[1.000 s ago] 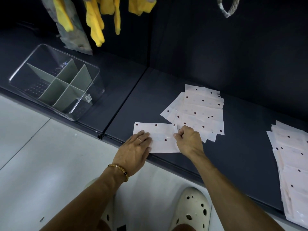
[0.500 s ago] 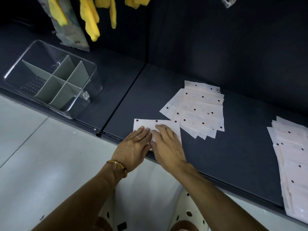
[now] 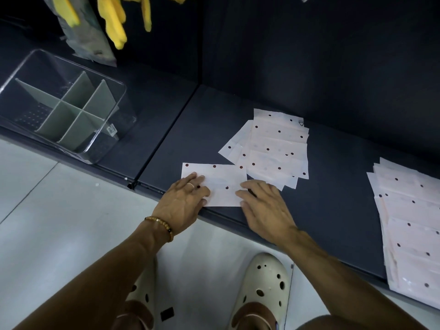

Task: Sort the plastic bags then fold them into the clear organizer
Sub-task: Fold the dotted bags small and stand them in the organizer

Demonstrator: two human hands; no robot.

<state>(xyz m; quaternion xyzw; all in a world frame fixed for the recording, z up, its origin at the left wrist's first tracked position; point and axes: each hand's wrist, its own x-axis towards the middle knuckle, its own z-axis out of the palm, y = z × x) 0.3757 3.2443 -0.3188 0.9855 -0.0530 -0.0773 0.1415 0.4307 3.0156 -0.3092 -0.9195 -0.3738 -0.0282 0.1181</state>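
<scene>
A folded white plastic bag with dark red dots (image 3: 220,179) lies flat at the front edge of the dark shelf (image 3: 338,210). My left hand (image 3: 183,203) presses its left end with flat fingers. On the bag's right end rest the straight fingers of my right hand (image 3: 264,208). Just behind it lies a loose pile of the same dotted bags (image 3: 276,148). A second stack of dotted bags (image 3: 412,222) runs along the shelf's right side. The clear organizer (image 3: 59,108) with grey dividers stands at the left, with nothing in the compartments that show.
Yellow gloves (image 3: 114,20) and a grey packet (image 3: 88,39) hang above the organizer against the dark back wall. A seam (image 3: 164,141) splits the shelf into two panels. Below the shelf edge are the pale floor and my cream clogs (image 3: 262,287).
My right hand folded the bag's right end over to the left, smoothed it beside the left hand, then slid back to the right end. My left hand stayed pressing the left end.
</scene>
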